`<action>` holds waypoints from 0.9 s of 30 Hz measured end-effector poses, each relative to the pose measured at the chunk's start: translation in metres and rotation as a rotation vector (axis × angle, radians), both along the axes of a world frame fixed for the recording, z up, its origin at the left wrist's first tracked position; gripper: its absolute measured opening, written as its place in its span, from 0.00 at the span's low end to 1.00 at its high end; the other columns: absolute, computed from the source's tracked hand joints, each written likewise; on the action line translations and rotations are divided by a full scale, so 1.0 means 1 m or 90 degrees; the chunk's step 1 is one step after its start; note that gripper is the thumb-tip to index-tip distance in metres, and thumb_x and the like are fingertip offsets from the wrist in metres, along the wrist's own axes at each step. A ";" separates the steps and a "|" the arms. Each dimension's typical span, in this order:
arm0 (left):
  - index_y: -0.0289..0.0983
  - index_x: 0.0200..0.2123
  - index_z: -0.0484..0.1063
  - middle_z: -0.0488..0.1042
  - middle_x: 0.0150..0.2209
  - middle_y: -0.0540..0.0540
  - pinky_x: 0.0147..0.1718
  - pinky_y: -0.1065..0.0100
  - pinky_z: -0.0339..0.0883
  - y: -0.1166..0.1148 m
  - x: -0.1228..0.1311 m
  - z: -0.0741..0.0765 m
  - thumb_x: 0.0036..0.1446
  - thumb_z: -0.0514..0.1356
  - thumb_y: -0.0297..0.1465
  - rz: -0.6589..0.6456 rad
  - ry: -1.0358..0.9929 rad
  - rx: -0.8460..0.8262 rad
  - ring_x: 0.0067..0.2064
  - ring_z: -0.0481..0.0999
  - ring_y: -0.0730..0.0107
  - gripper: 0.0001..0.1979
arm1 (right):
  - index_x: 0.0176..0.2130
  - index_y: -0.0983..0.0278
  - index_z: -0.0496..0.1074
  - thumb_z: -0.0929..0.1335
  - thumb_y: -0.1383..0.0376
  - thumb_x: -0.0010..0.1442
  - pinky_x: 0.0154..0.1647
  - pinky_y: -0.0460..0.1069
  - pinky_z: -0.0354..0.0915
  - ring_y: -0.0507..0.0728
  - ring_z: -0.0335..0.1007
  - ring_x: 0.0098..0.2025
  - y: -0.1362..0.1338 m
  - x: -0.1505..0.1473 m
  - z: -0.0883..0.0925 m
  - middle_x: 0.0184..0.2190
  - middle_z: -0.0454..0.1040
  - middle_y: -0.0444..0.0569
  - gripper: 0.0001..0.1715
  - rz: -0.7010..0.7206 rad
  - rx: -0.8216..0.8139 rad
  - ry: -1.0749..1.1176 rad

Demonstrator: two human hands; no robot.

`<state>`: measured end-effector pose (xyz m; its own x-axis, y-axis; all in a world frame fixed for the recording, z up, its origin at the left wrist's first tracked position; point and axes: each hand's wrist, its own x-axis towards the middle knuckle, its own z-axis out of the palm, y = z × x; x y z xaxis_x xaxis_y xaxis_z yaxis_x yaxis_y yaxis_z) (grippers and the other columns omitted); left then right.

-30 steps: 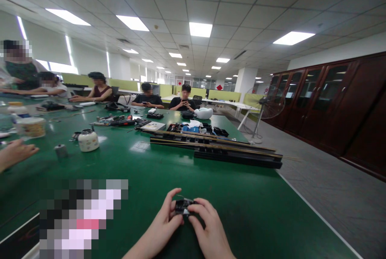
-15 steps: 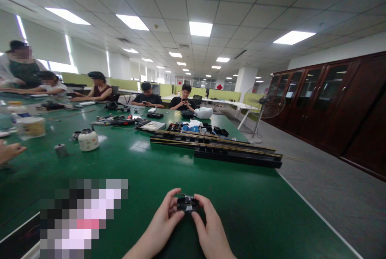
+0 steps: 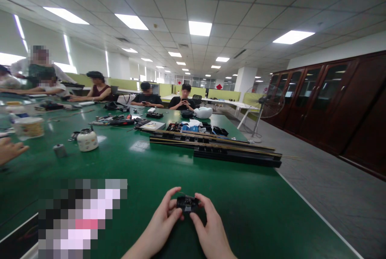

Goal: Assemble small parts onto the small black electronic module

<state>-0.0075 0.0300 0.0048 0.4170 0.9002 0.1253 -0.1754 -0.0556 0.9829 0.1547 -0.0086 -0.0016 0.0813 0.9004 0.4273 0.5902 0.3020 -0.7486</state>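
A small black component (image 3: 187,203) with a pale spot on its near face is held between both of my hands, just above the green table (image 3: 247,210) near its front edge. My left hand (image 3: 161,223) pinches its left end with thumb and fingers. On the other end, my right hand (image 3: 206,227) grips it the same way. Its underside is hidden by my fingers.
Long black rails (image 3: 229,151) lie across the table ahead. A white round pot (image 3: 87,140), a small metal cylinder (image 3: 60,150) and a tub (image 3: 29,126) stand at the left. Another person's hand (image 3: 10,149) rests at the left edge. Several people sit at the far end. Dark cabinets (image 3: 334,102) line the right wall.
My hands have lifted the black component slightly and turned it. The hand at the left edge has drawn back. A standing person at the far left has shifted right.
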 end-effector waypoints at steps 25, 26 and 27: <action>0.41 0.50 0.54 0.70 0.29 0.51 0.37 0.68 0.61 0.001 0.002 -0.004 0.49 0.60 0.42 -0.034 -0.007 -0.019 0.34 0.70 0.68 0.28 | 0.37 0.56 0.73 0.67 0.68 0.52 0.51 0.55 0.63 0.59 0.64 0.51 -0.002 -0.002 0.011 0.47 0.70 0.49 0.11 0.017 0.012 -0.060; 0.41 0.50 0.54 0.70 0.29 0.51 0.36 0.68 0.61 0.001 0.002 -0.004 0.48 0.60 0.42 -0.030 -0.004 -0.019 0.33 0.69 0.69 0.28 | 0.37 0.56 0.73 0.67 0.68 0.53 0.51 0.54 0.63 0.58 0.65 0.50 -0.002 -0.002 0.011 0.46 0.70 0.49 0.10 0.020 0.018 -0.064; 0.41 0.50 0.55 0.70 0.29 0.51 0.36 0.68 0.61 0.001 0.002 -0.004 0.48 0.60 0.42 -0.025 -0.001 -0.018 0.33 0.69 0.69 0.28 | 0.37 0.56 0.72 0.66 0.67 0.53 0.51 0.54 0.63 0.58 0.65 0.50 -0.002 -0.002 0.011 0.45 0.71 0.49 0.10 0.024 0.028 -0.068</action>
